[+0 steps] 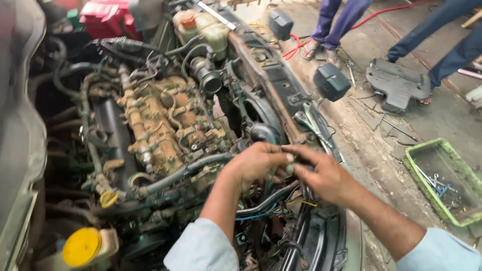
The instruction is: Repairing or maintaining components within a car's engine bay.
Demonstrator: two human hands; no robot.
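Note:
I look down into an open engine bay. My left hand (256, 165) and my right hand (321, 175) meet over the front right of the bay, fingers pinched together on a small dark connector (291, 163) at the end of a hose or cable. A black corrugated hose (186, 173) runs left from under my left hand toward the dirty, rust-coloured engine block (160, 125). Thin wires (301, 203) hang below my hands. What exactly my fingers pinch is partly hidden.
A spanner (309, 123) lies on the rusty front crossbar (261, 75). A coolant tank with an orange cap (201, 25) sits at the back, yellow caps (80, 246) at the near left. On the floor stand a green tray with tools (442, 175), a black cover (396, 83), and two people's legs (331, 25).

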